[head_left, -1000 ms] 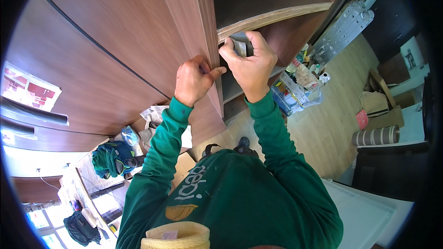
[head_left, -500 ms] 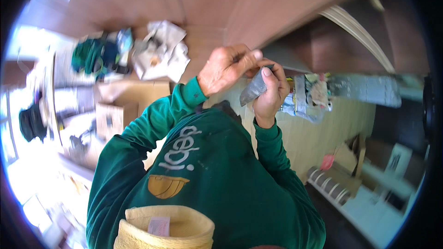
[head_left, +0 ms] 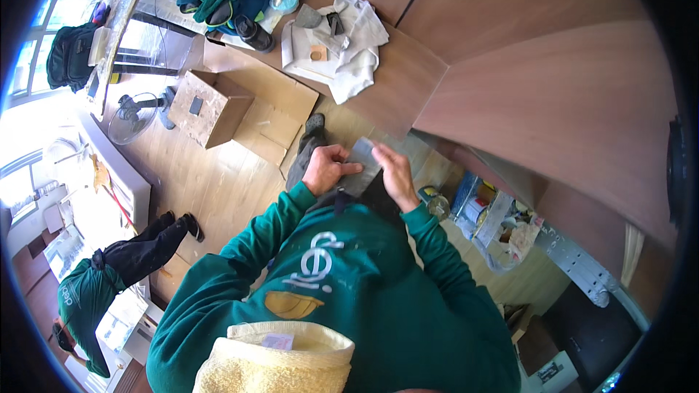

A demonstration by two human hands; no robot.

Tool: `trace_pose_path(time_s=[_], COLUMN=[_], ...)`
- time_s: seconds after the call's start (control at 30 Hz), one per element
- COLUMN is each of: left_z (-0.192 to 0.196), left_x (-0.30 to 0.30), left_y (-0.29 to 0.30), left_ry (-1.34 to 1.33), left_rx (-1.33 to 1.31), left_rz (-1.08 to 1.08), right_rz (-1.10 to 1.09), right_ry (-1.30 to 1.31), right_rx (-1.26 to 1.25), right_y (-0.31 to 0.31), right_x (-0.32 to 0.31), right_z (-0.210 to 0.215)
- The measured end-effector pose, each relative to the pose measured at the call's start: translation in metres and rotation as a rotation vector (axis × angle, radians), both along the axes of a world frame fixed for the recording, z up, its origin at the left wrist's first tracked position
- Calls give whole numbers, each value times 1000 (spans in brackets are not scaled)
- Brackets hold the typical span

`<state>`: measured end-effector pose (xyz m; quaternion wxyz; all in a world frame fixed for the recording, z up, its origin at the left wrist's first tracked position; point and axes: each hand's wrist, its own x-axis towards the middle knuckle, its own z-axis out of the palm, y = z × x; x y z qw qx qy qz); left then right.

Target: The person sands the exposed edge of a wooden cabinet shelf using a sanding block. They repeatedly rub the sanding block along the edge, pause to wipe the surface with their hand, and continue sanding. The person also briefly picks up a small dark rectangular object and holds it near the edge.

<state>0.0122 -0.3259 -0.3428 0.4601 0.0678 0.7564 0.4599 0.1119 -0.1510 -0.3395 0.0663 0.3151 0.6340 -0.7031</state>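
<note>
In front of my chest I hold a small grey sheet, like sandpaper [head_left: 361,167], between both hands. My left hand [head_left: 327,167] pinches its left edge with thumb and fingers. My right hand [head_left: 395,175] grips its right edge, fingers curled over the top. Green sleeves cover both forearms. Below the hands are my dark trousers and a shoe [head_left: 313,127] on the wooden floor [head_left: 211,182].
A brown cabinet panel [head_left: 553,102] stands to the right and a low brown surface [head_left: 393,87] carries white cloth [head_left: 349,51]. An open cardboard box [head_left: 218,105] lies left. A clear bin of small items [head_left: 488,222] sits at right. Another person in green [head_left: 95,284] crouches lower left.
My hands came down from the cabinet edge to chest height, and my view swung downward to the floor. The grey sheet is now held by both hands.
</note>
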Motion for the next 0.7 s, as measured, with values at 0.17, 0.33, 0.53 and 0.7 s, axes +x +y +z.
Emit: trace_pose_path(time_s=[0.17,0.33,0.53,0.7], left_z=[-116,-244,-310,-314], left_x=[-68,-184,-287,-330], left_y=[-27,-58,-57,23], left_ry=[352,364,370,386], left_rx=[-188,-363,-441,-288], left_rz=[127,240,224,227], right_rz=[59,-103,-305,-330], right_ry=[-156,-379,-777,-885], right_rx=[235,19,-112,-140], right_y=[-32,-58,-84,-106], right_x=[3,32,78,81], right_z=[-89,-182,-234,-244])
